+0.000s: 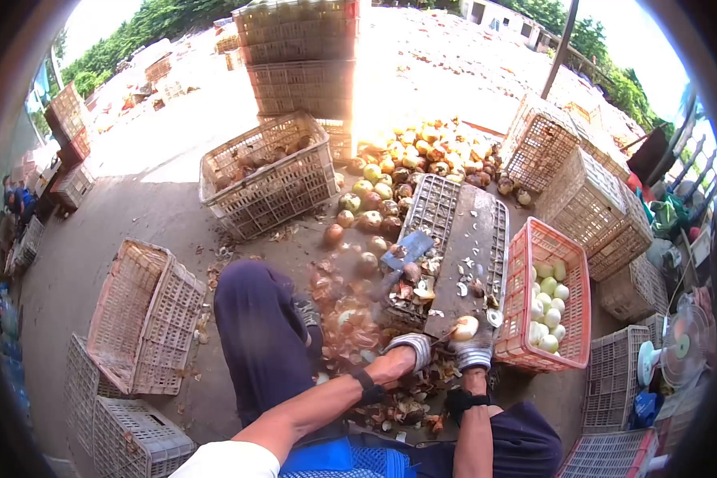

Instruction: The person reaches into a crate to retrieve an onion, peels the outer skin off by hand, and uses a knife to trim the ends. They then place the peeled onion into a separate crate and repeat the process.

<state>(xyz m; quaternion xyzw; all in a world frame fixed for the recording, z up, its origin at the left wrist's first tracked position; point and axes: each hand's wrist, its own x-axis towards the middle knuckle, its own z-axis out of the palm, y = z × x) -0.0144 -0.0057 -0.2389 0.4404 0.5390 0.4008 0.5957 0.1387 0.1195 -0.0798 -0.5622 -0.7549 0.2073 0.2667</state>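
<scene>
One onion (pixel 464 327) in the fingers (pixel 464 347) of the right hand (pixel 474 355), left hand (pixel 411 349) close by, hold unclear

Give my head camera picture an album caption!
A striped-gloved right hand holds a round tan onion beside a red plastic crate of pale peeled onions.

No lettering, label, brand, number or sign can be read anywhere here.

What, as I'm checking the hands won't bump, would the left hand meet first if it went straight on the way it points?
Probably the onion at the right hand, just beyond the left hand; depth is unclear from this view, so the board might come first at its near end.
</scene>
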